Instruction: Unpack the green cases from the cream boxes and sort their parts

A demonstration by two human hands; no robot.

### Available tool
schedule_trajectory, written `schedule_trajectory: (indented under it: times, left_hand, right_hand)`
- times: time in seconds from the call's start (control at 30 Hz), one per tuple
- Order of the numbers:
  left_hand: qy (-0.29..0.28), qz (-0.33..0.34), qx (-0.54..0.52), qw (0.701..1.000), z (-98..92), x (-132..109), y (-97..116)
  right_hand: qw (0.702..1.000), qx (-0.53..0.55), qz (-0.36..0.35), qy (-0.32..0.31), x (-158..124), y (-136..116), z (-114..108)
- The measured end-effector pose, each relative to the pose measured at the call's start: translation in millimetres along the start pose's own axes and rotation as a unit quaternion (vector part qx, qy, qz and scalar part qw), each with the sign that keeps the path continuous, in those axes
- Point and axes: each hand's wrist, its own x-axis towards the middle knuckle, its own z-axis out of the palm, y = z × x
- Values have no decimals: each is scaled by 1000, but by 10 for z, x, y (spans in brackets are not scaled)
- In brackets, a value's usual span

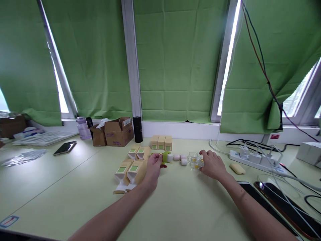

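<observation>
Near the middle of the table, my left hand (pixel 153 167) pinches a small green object with a whitish end (pixel 166 157); its exact kind is too small to make out. To its right lie several small white cylindrical pieces, perhaps caps (pixel 184 161). My right hand (pixel 213 164) has its thumb and fingertips around the edge of a group of clear plastic cups with yellow spots (pixel 194 160). Open kraft-coloured boxes with green labels (pixel 134 169) lie beside my left hand, flaps toward me. Three closed small boxes (pixel 161 143) stand in a row behind it.
Brown cartons (pixel 117 131), a black flask (pixel 137 129) and a purple-lidded jar (pixel 83 128) line the back. A phone (pixel 65 148) lies left. On the right are a power strip (pixel 255 159) with tangled cables, a cream case (pixel 237 168) and dark flat devices (pixel 283 204).
</observation>
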Motion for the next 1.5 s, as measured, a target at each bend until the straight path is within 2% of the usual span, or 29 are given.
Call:
schedule_trajectory:
  times: [0.17,0.4,0.63,0.7,0.77,0.83,0.93,1.03,1.1,1.27,1.37,1.5]
  left_hand:
    - [-2,3,3,1000,-3,-3,1]
    - [0,5,5,1000,-1,-1,1]
    - [-1,-1,-3,1000,-1,-1,2]
    - [-2,-7,-8,1000,-1,-1,1]
    - [-3,-16,-18,1000,-2,-1,2]
    - [-4,-28,-36,999,-2,-1,6]
    - [-13,-50,-67,996,0,-9,21]
    - [-28,-72,-81,994,10,-34,41]
    - [-33,-80,-81,993,23,-60,57]
    - [-55,-91,-50,993,69,-137,100]
    - [-72,-90,-29,993,96,-177,116]
    - [-100,-92,-8,991,118,-207,120]
  right_hand:
    - [998,56,29,-14,-17,2,38]
    - [997,80,11,-7,8,36,63]
    - [997,76,11,15,-11,16,42]
    - [997,66,6,42,-19,-12,8]
    - [992,65,-22,103,-29,-59,-42]
    - [976,79,-82,187,-47,-131,-103]
    - [926,122,-206,292,-113,-291,-186]
    - [874,163,-296,349,-231,-498,-235]
    - [856,168,-336,354,-322,-639,-247]
    - [842,155,-394,333,-475,-881,-249]
    - [836,163,-420,314,-492,-920,-250]
    - [842,189,-416,288,-489,-908,-244]
